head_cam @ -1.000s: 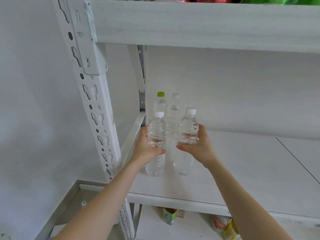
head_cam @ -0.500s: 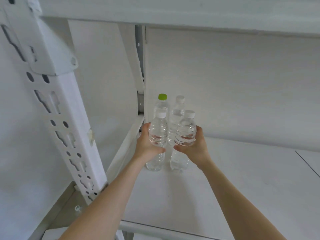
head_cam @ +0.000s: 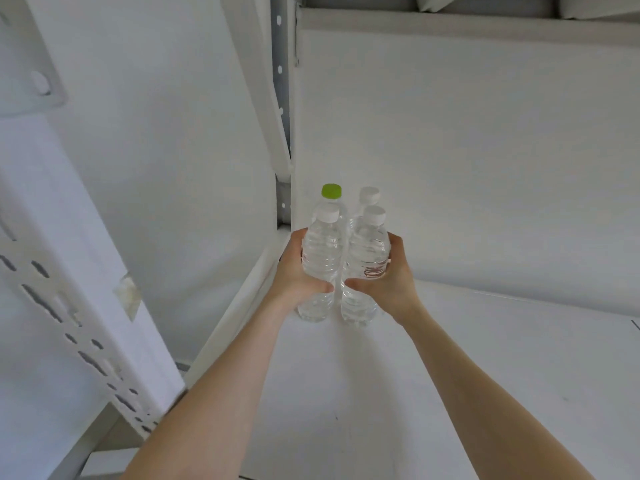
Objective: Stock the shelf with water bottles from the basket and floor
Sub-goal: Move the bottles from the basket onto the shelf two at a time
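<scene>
A view from above the person's own arms, looking into the back left corner of a white shelf (head_cam: 467,375). At far left, close to the camera and blurred, a white post (head_cam: 69,306) with rows of slots slants across the picture. Further right, a second post (head_cam: 281,98) stands upright in the corner, against the white back wall (head_cam: 467,168). Both bare forearms reach forward from the bottom edge and meet near the middle of the picture. The left hand (head_cam: 294,275) is wrapped around the middle of a clear bottle (head_cam: 320,258) with a white cap, thumb across the front and fingers hidden behind. Just beside it, the right hand (head_cam: 388,282) grips a second clear bottle (head_cam: 367,254), also white-capped, in the same way. The two held bottles stand upright, side by side and nearly touching, their bases at or just above the shelf board; whether they rest on it cannot be told. Directly behind them, close to the corner, stand two more bottles: the left one has a green cap (head_cam: 331,190), the right one a white cap (head_cam: 369,194), and only their tops show above the front pair. To the right, the shelf board runs on bare and white. Along the top right edge runs the underside of the upper shelf (head_cam: 450,22).
</scene>
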A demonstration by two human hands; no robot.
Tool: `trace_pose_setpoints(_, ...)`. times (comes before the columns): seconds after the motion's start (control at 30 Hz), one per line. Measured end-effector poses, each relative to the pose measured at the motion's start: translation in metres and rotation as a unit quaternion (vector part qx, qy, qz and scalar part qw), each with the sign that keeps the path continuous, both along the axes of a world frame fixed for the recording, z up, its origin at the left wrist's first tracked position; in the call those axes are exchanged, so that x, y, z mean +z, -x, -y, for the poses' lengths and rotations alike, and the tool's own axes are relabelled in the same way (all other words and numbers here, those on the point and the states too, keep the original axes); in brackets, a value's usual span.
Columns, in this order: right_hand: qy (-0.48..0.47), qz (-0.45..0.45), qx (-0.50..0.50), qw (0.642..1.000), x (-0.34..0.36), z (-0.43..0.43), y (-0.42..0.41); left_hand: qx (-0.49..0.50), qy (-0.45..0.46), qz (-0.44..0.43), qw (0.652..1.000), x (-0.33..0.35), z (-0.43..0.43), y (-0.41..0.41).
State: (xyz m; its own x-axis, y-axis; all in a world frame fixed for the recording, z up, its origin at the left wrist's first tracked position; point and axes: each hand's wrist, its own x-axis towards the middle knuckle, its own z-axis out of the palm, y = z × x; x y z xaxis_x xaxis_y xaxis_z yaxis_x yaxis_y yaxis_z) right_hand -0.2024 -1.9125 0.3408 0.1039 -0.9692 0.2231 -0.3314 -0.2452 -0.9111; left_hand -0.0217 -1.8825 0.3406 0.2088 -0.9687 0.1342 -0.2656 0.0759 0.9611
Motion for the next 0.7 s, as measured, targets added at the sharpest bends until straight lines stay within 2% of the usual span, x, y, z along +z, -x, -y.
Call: trace_pose_setpoints(0.7,-0.004,-0.015,-0.006,1.0,0.004,-0.011,0.01,-0.016,-0.017,0.031,0.999,-0.008,-0.006,-0.001)
